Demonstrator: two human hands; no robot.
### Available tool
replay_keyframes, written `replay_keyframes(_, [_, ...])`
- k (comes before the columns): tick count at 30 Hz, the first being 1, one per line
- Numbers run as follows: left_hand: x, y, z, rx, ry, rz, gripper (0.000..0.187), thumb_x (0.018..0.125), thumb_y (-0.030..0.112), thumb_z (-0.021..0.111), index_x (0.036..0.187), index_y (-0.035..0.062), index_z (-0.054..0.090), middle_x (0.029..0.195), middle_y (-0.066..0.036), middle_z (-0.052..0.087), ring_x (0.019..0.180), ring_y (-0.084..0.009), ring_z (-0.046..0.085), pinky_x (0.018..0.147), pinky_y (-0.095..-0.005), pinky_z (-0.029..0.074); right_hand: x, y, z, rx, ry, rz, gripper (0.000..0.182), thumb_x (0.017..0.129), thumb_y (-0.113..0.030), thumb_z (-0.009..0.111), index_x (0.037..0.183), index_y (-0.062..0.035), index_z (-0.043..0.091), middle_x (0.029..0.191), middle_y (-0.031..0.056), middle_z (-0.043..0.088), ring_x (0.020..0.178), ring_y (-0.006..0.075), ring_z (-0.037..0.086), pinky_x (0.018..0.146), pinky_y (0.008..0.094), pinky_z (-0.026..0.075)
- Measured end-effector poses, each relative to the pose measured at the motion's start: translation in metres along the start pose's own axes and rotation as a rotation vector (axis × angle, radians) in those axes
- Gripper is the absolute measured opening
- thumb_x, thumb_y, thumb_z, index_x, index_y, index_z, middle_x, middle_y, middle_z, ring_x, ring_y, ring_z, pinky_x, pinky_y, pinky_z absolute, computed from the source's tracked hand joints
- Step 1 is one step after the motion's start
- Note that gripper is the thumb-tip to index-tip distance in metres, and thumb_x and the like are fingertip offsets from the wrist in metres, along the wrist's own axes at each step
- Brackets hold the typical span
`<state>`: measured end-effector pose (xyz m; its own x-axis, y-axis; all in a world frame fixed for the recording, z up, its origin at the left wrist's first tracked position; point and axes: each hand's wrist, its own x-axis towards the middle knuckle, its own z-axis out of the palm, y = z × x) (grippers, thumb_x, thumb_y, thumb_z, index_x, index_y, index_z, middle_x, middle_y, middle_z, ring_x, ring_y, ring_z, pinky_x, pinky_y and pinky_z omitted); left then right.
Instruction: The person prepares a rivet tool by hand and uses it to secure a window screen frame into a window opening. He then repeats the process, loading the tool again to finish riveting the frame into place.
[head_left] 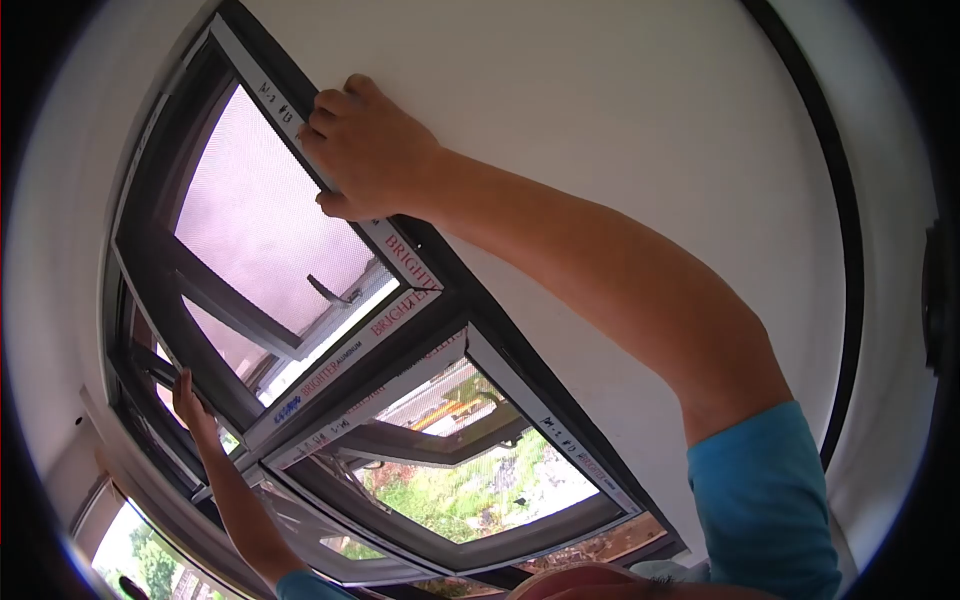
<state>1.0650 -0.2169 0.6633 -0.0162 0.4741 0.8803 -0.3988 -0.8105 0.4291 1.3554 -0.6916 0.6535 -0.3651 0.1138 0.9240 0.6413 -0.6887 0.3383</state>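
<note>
My right hand [368,150] grips the right edge of the upper screen frame [270,100], its fingers curled over the white-taped bar and its thumb lower down on the same bar. Handwriting shows on the tape above the hand, and red lettering below it. My left hand [190,400] is at the lower left, against the dark left side of the window frame [205,365], with its fingers together; part of them is hidden. Mesh [270,190] fills the upper frame.
Below is a second taped frame [540,415] with an opened sash, greenery showing through it. A white wall [620,120] extends to the right, with a dark curved strip [850,220] beyond. Another window [140,550] is at the bottom left.
</note>
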Motion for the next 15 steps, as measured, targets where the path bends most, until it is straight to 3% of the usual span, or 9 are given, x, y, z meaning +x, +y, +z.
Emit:
replay_keyframes(5, [0.014,-0.014,-0.009,0.034,-0.046,0.021,0.045,0.081,0.029,0.070,0.115,0.0007,0.060,0.110,-0.014,0.061,0.096,-0.0255,0.059,0.083,-0.0355,0.050,0.003,-0.002,0.000,-0.028,-0.011,0.002,0.055,0.074,-0.044,0.065,0.110,-0.0018,0.061,0.105,0.0086,0.063,0.109,0.0207,0.051,0.094,0.0387,0.036])
replay_keyframes(7, [-0.005,0.008,-0.001,0.042,-0.025,-0.084,0.047,0.079,0.017,0.068,0.122,0.0030,0.057,0.118,-0.014,0.059,0.107,-0.0290,0.056,0.088,-0.0396,0.048,0.013,-0.007,-0.008,0.121,-0.210,0.042,0.050,0.071,-0.035,0.071,0.105,-0.0005,0.061,0.103,0.0138,0.062,0.101,0.0308,0.057,0.087,0.0431,0.042])
replay_keyframes(8, [0.008,-0.016,-0.020,0.475,-0.235,0.368,0.052,0.073,0.008,0.063,0.124,0.0035,0.055,0.123,-0.016,0.056,0.111,-0.0330,0.054,0.091,-0.0411,0.046,0.009,-0.011,0.009,0.329,-0.175,0.132,0.044,0.074,-0.022,0.072,0.109,0.0009,0.060,0.107,0.0172,0.062,0.104,0.0307,0.058,0.092,0.0425,0.044])
replay_keyframes(9, [0.020,-0.040,-0.041,0.820,-0.250,0.903,0.059,0.067,-0.002,0.058,0.126,0.0040,0.054,0.128,-0.018,0.054,0.115,-0.0371,0.052,0.094,-0.0426,0.044,0.005,-0.015,-0.015,-0.041,-0.053,0.014,0.054,0.077,-0.034,0.064,0.116,0.0027,0.057,0.120,0.0224,0.056,0.118,0.0344,0.049,0.102,0.0484,0.035])
replay_keyframes(10, [0.026,-0.034,-0.039,0.900,-0.247,1.066,0.055,0.070,-0.004,0.055,0.124,0.0040,0.056,0.125,-0.016,0.056,0.113,-0.0314,0.055,0.093,-0.0385,0.045,0.010,-0.023,-0.020,-0.095,-0.240,0.061,0.065,0.079,-0.038,0.066,0.127,0.0025,0.049,0.134,0.0183,0.046,0.130,0.0324,0.034,0.110,0.0515,0.020])
replay_keyframes(11, [0.034,-0.047,-0.040,0.730,-0.211,1.009,0.043,0.078,-0.002,0.054,0.120,0.0046,0.060,0.110,-0.012,0.064,0.104,-0.0235,0.060,0.087,-0.0324,0.048,0.014,-0.034,-0.025,-0.066,-0.257,0.110,0.070,0.078,-0.038,0.067,0.131,0.0022,0.046,0.134,0.0183,0.047,0.131,0.0342,0.035,0.112,0.0473,0.023])
replay_keyframes(12, [0.043,-0.062,-0.035,0.154,-0.220,0.442,0.032,0.087,0.005,0.052,0.117,0.0070,0.063,0.093,-0.007,0.066,0.090,-0.0154,0.063,0.078,-0.0255,0.049,0.020,-0.024,-0.019,-0.107,-0.137,-0.053,0.072,0.077,-0.053,0.061,0.121,0.0035,0.053,0.125,0.0208,0.053,0.119,0.0374,0.044,0.100,0.0525,0.030])
replay_keyframes(13, [0.027,-0.041,-0.026,0.065,-0.172,0.276,0.032,0.086,0.009,0.056,0.118,0.0034,0.060,0.095,-0.010,0.064,0.088,-0.0185,0.063,0.076,-0.0285,0.050,0.018,-0.002,0.005,-0.134,0.000,-0.201,0.081,0.076,-0.067,0.055,0.112,0.0047,0.059,0.115,0.0233,0.059,0.108,0.0405,0.053,0.089,0.0576,0.038])
replay_keyframes(15, [-0.004,0.003,-0.004,-0.158,-0.026,-0.042,0.041,0.085,0.018,0.065,0.119,-0.0037,0.056,0.099,-0.015,0.062,0.086,-0.0245,0.061,0.071,-0.0344,0.050,0.020,-0.006,0.004,-0.190,-0.086,-0.194,0.080,0.076,-0.068,0.055,0.113,0.0026,0.060,0.113,0.0228,0.060,0.106,0.0403,0.055,0.088,0.0562,0.040])
